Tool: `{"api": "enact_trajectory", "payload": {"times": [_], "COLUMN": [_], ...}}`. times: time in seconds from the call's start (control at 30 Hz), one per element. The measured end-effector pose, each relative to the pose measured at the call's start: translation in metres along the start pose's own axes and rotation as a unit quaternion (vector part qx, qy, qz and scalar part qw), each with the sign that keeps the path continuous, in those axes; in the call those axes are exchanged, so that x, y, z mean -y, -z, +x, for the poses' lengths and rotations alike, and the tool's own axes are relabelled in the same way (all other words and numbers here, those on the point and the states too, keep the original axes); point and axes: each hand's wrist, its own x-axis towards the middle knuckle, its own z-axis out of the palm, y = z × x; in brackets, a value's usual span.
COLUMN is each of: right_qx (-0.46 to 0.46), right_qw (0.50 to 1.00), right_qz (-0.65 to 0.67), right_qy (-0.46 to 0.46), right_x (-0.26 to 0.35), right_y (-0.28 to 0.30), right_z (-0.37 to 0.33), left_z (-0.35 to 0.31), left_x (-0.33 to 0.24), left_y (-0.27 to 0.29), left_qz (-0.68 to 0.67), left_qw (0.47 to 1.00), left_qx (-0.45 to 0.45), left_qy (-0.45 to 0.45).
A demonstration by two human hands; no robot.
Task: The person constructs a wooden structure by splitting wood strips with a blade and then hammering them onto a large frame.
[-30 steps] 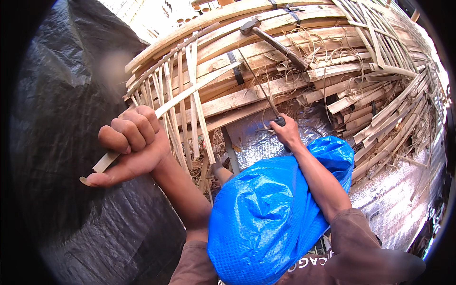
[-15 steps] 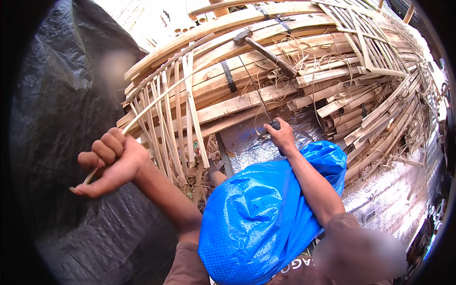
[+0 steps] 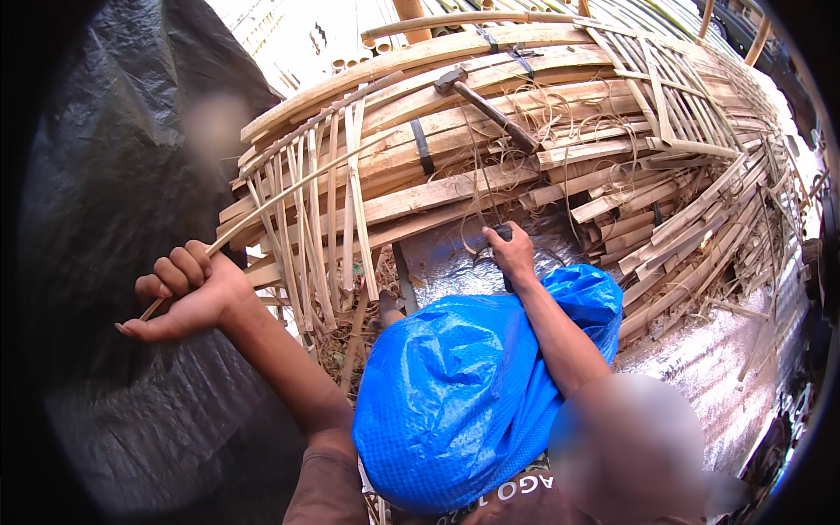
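Split bamboo (image 3: pixel 455 192) spans the upper frame as clenched left fingers (image 3: pixel 173 273) draw a strip (image 3: pixel 234 230) away from right fingers (image 3: pixel 518 242) gripping, apparently, a knife (image 3: pixel 503 231).

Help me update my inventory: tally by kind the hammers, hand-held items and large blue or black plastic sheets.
Hammer: 1
Pale strip in left hand: 1
Dark-handled tool in right hand: 1
Blue plastic sheet: 1
Black plastic sheet: 1
Total: 5

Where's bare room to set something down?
Shiny silver foil, right of the blue plastic sheeting and below the pale split bamboo pile; a smaller foil patch left of the right hand. The pile is crowded: wooden-handled hammer, tan shavings.
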Motion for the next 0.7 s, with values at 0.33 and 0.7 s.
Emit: {"api": "enact_trajectory", "payload": {"times": [0.33,0.7], "right_qx": [0.006,0.074], "right_qw": [1.0,0.976], "right_qz": [0.01,0.202], "right_qy": [-0.003,0.024], "right_x": [-0.012,0.004], "right_y": [0.004,0.009], "right_z": [0.0,-0.007], "left_z": [-0.02,-0.039], "left_x": [0.015,0.015], "left_y": [0.0,0.02], "left_qz": [0.012,-0.025], "left_qw": [0.999,0.993], "left_qx": [-0.022,-0.044], "left_qy": [0.037,0.105]}}
